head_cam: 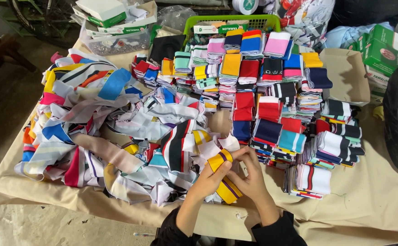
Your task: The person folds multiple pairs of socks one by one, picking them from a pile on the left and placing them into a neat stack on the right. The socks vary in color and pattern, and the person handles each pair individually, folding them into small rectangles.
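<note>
- Fingers (224, 169) of the left hand (210, 180) curl shut around a yellow ribbed strip with purple stripes (225, 187), low in the frame's centre.
- Right hand (251, 175) pinches the same strip from the other side, fingertips closed on its upper fold.
- Loose fabric strips (99, 118) heap to the left of the frame.
- Folded stacks (272, 91) fill the centre right, on a beige tablecloth (372, 196).
- Green basket (235, 20) sits at the top.

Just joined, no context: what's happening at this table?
A person is handling a yellow fabric strip with a purple stripe, gripped in both the left hand and right hand. To the left lies a loose heap of mixed strips; to the right, neatly folded stacks cover the beige-covered table.
</note>
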